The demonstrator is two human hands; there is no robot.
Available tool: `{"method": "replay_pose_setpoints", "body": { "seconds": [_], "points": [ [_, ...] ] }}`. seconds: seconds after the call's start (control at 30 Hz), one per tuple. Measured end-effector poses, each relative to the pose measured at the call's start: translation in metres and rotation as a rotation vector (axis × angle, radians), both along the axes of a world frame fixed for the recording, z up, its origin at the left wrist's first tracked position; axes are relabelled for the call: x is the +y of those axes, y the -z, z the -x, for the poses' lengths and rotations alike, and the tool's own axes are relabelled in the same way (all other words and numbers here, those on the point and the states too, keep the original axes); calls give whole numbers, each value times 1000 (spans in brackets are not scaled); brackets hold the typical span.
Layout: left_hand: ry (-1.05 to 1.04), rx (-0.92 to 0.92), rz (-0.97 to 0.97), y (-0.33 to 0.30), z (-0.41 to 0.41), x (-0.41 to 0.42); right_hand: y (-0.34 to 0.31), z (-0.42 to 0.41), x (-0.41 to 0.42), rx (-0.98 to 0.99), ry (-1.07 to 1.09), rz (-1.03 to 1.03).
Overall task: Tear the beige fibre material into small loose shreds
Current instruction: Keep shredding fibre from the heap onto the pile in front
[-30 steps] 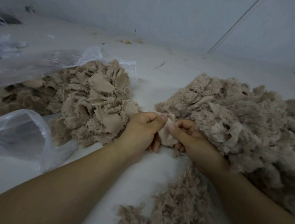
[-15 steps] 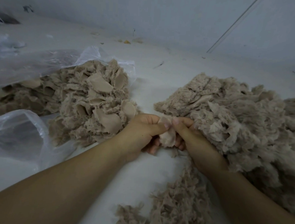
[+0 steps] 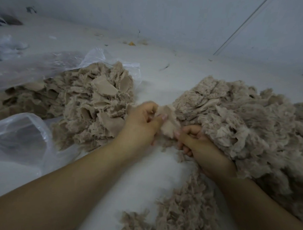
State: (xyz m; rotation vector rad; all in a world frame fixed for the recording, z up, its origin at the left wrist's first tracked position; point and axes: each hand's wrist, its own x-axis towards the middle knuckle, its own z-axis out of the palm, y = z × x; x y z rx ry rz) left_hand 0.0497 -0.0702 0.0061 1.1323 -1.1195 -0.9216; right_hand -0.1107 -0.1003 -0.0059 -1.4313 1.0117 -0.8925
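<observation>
fibre pile (image 3: 233,122), right of frame: beige, matt, fluffy, ragged | flat pieces (image 3: 105,86), left-centre heap: smoother, felt-like | plastic bag (image 3: 21,131), left edge: clear, glossy, crinkled | floor (image 3: 166,77): pale, matt

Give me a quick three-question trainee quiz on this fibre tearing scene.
1. True or false: both hands grip the same fibre piece.
2. Which pile lies on the plastic bag? A) left pile B) right pile C) near shreds
3. Fill in: the right hand sits against the ____ pile.

Key: 1 true, the left hand and right hand both hold it; 2 A; 3 right.
</observation>
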Motion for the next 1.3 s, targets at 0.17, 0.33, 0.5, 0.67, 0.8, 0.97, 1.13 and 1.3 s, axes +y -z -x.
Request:
{"method": "replay_pose_setpoints", "body": {
  "seconds": [0.17,0.33,0.5,0.67,0.8,0.97,1.13,1.3],
  "points": [
    [-491,-868,207,-25,-40,-7,-1,0,-1,-45,27,45],
    [-454,-1583,-168,-21,-39,0,-2,-1,-1,-112,66,35],
    [-449,-1682,-76,-28,-31,10,0,0,-3,-138,73,50],
    [-216,-1281,127,-12,8,8,1,-1,-4,-145,75,62],
    [-28,-844,-158,1,18,-13,0,-2,-4,-180,82,70],
    [35,-593,-132,12,11,-17,-2,-3,-1,-117,60,73],
    [-26,-308,-75,15,16,-10,-6,-4,-1,4,7,-59],
    [107,-11,-83,12,11,-4,-5,-2,-4,70,-30,-97]
  ]
}}
